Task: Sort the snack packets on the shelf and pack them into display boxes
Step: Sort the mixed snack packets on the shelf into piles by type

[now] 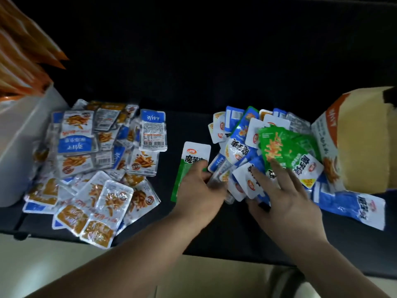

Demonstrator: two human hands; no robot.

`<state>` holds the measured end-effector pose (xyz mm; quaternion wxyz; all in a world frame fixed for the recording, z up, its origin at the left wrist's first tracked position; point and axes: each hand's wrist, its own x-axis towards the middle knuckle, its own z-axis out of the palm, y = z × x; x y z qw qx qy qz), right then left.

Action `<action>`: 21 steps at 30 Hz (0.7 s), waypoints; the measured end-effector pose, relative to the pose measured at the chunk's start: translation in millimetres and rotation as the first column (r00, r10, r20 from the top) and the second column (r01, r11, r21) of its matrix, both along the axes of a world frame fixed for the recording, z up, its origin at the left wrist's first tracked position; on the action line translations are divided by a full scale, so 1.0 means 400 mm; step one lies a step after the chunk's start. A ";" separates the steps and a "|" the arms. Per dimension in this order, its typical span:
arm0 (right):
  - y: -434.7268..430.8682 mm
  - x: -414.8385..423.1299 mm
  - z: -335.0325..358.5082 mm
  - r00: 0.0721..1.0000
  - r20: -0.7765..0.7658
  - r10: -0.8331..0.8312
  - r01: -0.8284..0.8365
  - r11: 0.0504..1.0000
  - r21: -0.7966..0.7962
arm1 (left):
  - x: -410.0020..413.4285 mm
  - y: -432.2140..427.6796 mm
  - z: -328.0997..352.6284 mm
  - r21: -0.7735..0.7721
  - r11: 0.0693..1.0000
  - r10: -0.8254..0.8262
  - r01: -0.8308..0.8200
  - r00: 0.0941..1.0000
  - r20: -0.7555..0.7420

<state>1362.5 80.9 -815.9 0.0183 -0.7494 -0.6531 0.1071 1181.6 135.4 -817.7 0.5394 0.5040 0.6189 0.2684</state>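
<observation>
l hand (pixel 199 190) grips green-white packet (pixel 189 160) w/ curled fingers, btwn the 2 heaps on black shelf (pixel 189 125). r hand (pixel 285 196) has fingers spread apart, resting on mixed blue/green packet pile (pixel 242 134) beside cardboard display box (pixel 361 143). blue-white packet pile (pixel 96 164) lies far l, next to white box (pixel 19 147).

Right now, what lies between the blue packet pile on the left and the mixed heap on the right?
In the head view, one green-and-white packet, touched by the left hand; around it the dark shelf is bare.
</observation>
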 end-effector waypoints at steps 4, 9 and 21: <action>-0.012 0.034 -0.031 0.997 -0.074 0.029 -0.018 0.989 0.145 | 0.049 0.035 0.014 -0.155 0.977 0.156 -0.148 0.987 0.043; -0.012 0.052 -0.027 0.977 -0.212 0.001 0.066 0.949 0.307 | 0.079 0.037 0.014 -0.204 0.969 0.147 -0.137 0.988 0.038; 0.024 0.080 0.017 0.870 -0.451 -0.196 0.330 0.913 0.239 | -0.074 -0.003 0.041 -0.230 0.899 0.412 -0.373 0.897 0.159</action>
